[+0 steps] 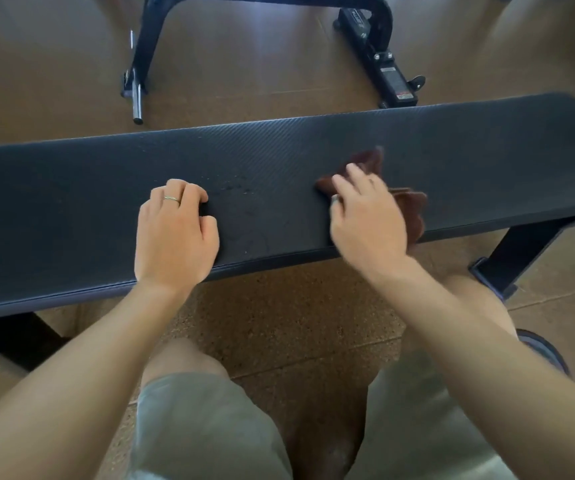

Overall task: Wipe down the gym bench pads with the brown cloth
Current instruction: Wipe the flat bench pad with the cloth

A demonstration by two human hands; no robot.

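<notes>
Cloth [407,206] of soft brown fabric lies bunched on the bench pad [279,161], at about three o'clock from its middle, under the right hand [365,216], whose spread fingers press it flat. It looks light and limp, likely to fold and slide, so a broad palm hold suits it. Left hand [175,230], at nine o'clock, rests on the pad with fingers curled, holding nothing.

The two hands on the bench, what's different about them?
The right hand presses the brown cloth onto the bench pad; the left hand holds no cloth and rests bare on the pad. The right hand looks blurred, the left hand sharp. The left hand's fingers curl; the right hand's spread flatter. Both wear a ring.
</notes>
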